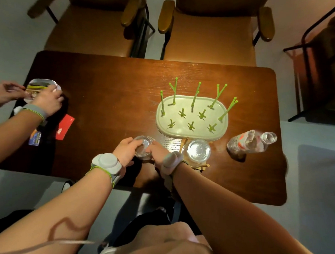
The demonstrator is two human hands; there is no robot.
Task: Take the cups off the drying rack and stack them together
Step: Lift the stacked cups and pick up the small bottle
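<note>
Head view | both grips, left hand (125,149) and right hand (158,151), are clasping glass cup (144,147) by its walls | looking rigid, slippery, breakable | second cup (197,151) just right of right grip

Green pegs (195,99) rise from a pale cream drying rack (218,133) on a dark reddish-brown wood-grain surface (108,94). Clear glass cups (144,146) sit near it, beside a clear bottle (251,142) with a red-and-white label. A red card (65,126) lies far left. Grey wristbands (109,166) carry lime-green edging; tan chairs (212,34) stand beyond.
</note>
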